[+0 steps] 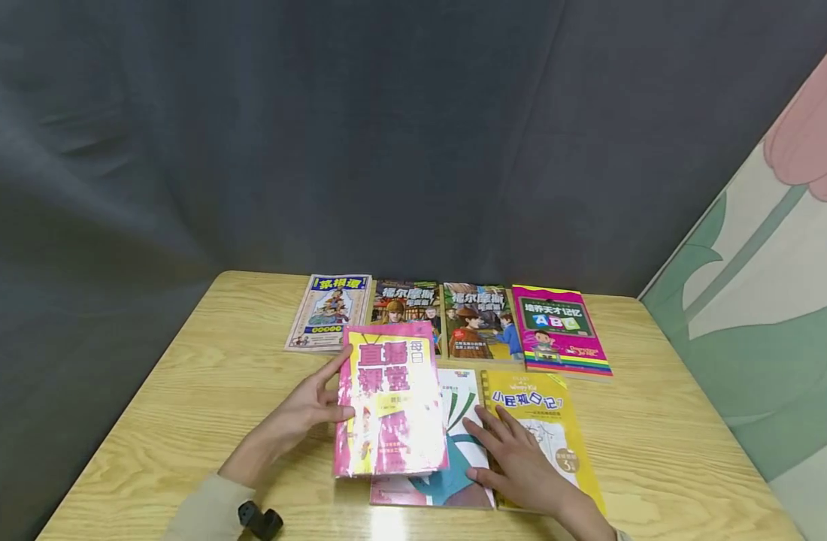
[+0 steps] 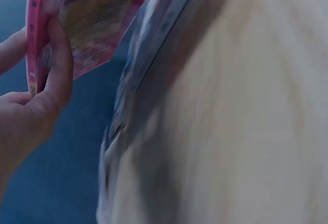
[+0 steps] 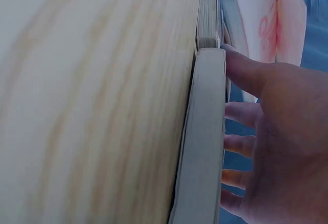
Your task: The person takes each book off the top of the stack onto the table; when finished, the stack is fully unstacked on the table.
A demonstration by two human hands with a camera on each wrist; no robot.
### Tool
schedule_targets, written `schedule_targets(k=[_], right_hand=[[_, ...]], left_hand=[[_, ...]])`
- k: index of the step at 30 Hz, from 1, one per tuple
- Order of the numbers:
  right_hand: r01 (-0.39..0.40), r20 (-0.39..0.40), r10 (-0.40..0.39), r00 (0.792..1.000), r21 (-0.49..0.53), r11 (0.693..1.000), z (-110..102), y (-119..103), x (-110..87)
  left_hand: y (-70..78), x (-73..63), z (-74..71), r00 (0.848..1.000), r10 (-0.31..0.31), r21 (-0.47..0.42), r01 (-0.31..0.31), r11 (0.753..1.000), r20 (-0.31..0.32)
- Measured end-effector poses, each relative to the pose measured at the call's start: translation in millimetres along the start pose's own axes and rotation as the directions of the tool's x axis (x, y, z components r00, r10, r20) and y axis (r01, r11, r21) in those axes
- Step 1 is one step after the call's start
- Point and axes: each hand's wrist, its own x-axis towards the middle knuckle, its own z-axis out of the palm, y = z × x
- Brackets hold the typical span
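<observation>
My left hand (image 1: 295, 412) grips a pink book (image 1: 389, 402) by its left edge. The left wrist view shows the thumb and fingers (image 2: 60, 62) on either side of its spine (image 2: 34, 44), with the book above the table. Behind it, partly covered, lies a white book with a teal picture (image 1: 461, 469). My right hand (image 1: 522, 462) rests its spread fingers over that book and the yellow book (image 1: 579, 462) beside it. From the right wrist, the fingers of my hand (image 3: 282, 126) lie on a book whose page edge (image 3: 202, 126) faces the camera.
Along the back of the wooden table (image 1: 204, 391) lie a comic-style book (image 1: 328, 315), two dark detective-style books (image 1: 420, 300) side by side, and a magenta book (image 1: 562, 330) at the right. A dark curtain (image 1: 386, 135) hangs behind the table.
</observation>
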Motion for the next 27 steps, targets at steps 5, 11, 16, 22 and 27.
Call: schedule_targets(k=[5,11,16,22,27], right_hand=[[0.006,0.008,-0.006,1.000,0.004,1.000,0,-1,1.9],[-0.037,0.034,0.037,0.999,-0.005,0.999,-1,0,1.5],[-0.065,0.068,0.064,0.996,0.011,0.998,-2,-1,0.2],[-0.065,0.074,0.064,0.995,0.015,0.998,-1,-1,2.9],[-0.077,0.082,0.077,0.994,0.001,0.997,-1,2,5.8]], left_hand=[[14.7,-19.4,-29.2,0.999,-0.010,0.017,0.011,1.000,-0.043],[18.9,-41.3,-53.3,0.999,-0.029,-0.003,0.029,1.000,-0.035],[8.7,-57.3,-62.6,0.996,-0.042,-0.046,0.045,0.998,0.077],[-6.5,-67.9,-77.3,0.987,-0.041,-0.082,0.054,0.995,0.153],[-12.5,-61.6,-84.0,0.985,-0.103,-0.045,0.110,0.993,0.137]])
